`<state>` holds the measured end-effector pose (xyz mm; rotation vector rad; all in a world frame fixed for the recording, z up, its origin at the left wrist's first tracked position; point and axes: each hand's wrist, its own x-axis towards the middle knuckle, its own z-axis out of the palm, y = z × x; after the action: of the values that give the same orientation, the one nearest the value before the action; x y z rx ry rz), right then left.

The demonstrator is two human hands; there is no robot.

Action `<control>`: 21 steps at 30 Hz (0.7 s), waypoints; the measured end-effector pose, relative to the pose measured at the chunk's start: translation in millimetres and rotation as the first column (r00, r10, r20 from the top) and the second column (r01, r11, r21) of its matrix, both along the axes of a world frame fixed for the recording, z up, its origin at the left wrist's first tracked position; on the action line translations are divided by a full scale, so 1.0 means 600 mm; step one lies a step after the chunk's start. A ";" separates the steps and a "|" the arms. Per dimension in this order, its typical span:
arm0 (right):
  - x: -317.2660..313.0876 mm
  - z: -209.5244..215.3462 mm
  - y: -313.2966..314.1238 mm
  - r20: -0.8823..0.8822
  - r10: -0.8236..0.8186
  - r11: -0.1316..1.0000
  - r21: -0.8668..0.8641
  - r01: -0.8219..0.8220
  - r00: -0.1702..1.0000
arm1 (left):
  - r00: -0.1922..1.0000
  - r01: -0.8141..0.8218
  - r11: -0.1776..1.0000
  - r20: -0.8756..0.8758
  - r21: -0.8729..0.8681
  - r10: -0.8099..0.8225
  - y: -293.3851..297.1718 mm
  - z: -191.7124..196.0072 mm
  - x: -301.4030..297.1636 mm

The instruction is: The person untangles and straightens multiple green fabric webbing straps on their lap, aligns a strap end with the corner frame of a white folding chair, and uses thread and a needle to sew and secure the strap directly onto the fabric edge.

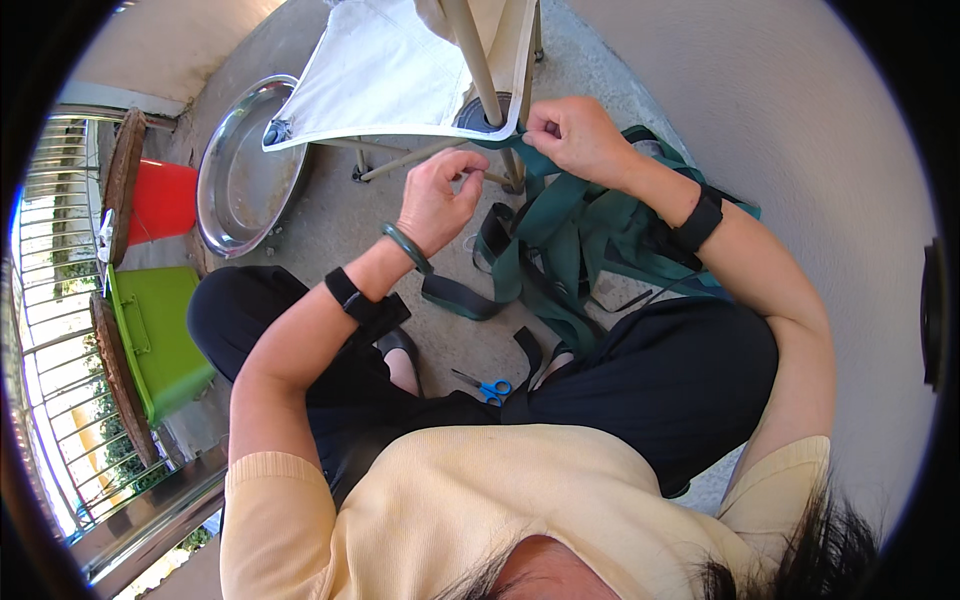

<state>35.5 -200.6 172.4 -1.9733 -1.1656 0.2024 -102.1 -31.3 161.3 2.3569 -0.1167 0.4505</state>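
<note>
A folding chair with a white fabric seat (385, 70) and beige metal tubes stands in front of me. Dark green webbing strap (565, 215) lies in loose loops beside its near right leg, and one length reaches up to the seat's corner. At that corner my right hand (580, 140) is closed, pinching the strap between thumb and fingers. My left hand (440, 195) is just below the seat's front edge, its fingers curled in and thumb against them. Whatever may be between those fingertips is too small to make out.
Blue-handled scissors (495, 390) lie on the concrete floor between my legs. To the left are a large metal basin (215, 190), a red bucket (163, 200) and a green bin (165, 345), beside a metal railing (60, 370). A pale wall (800, 130) curves along the right.
</note>
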 end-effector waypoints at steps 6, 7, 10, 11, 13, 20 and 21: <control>0.002 -0.005 -0.002 -0.081 -0.029 0.999 0.018 0.030 0.996 | 0.923 -0.340 0.161 -0.362 -0.926 -0.133 -0.055 -0.046 0.017; 0.001 -0.004 -0.001 -0.110 -0.024 0.999 0.028 0.027 0.994 | 0.913 -0.343 0.024 -0.339 -0.939 -0.225 -0.061 -0.061 0.026; 0.001 -0.004 -0.001 -0.143 -0.012 0.999 0.044 0.018 0.990 | 0.950 -0.199 -0.352 -0.091 -0.915 -0.299 -0.094 -0.086 0.044; -0.001 -0.007 -0.002 -0.158 -0.011 0.998 0.054 0.020 0.987 | 0.950 -0.145 -0.400 -0.014 -0.905 -0.313 -0.101 -0.090 0.052; -0.001 -0.011 -0.003 -0.200 -0.009 0.998 0.064 0.023 0.980 | 0.951 -0.089 -0.476 0.067 -0.875 -0.301 -0.116 -0.099 0.065; -0.011 0.006 -0.003 -0.450 -0.076 0.997 -0.037 0.066 0.890 | 0.958 0.004 -0.631 0.183 -0.776 -0.219 -0.130 -0.117 0.082; -0.013 0.006 -0.004 -0.452 -0.074 0.997 -0.045 0.060 0.889 | 0.960 0.006 -0.637 0.182 -0.771 -0.212 -0.135 -0.118 0.082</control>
<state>27.6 -203.0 175.7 -1.8512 -0.7903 0.6136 -52.6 -112.3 90.2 0.1341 0.0807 0.0302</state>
